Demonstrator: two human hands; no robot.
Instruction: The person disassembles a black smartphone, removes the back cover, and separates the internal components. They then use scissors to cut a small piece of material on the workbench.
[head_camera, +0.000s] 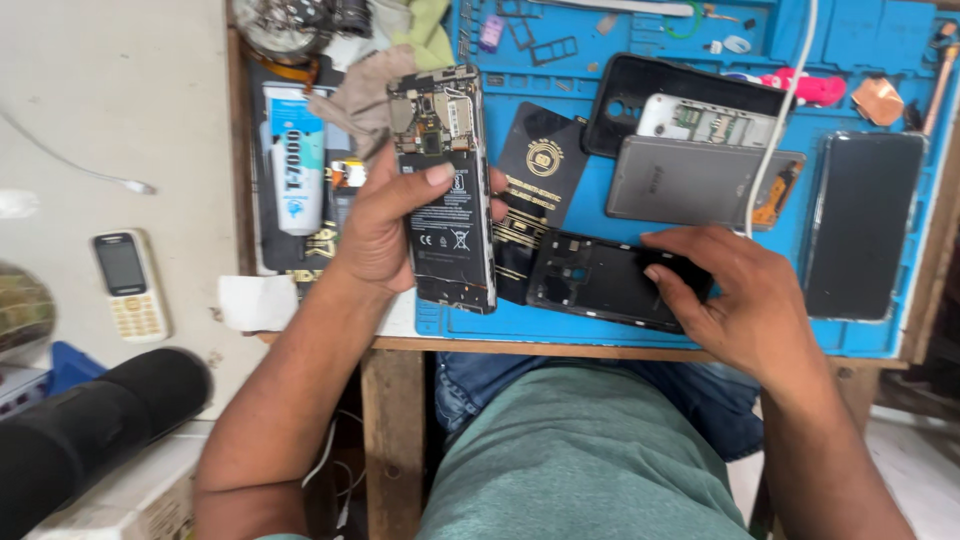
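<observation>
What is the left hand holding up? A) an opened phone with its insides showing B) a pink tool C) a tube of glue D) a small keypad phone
A: the left hand grips an opened phone with its battery and circuit board bare, while the right hand rests on a black phone frame lying on the blue mat.

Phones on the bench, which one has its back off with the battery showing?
The opened phone gripped upright in the left hand; the others lie flat on the mat or table.
</observation>
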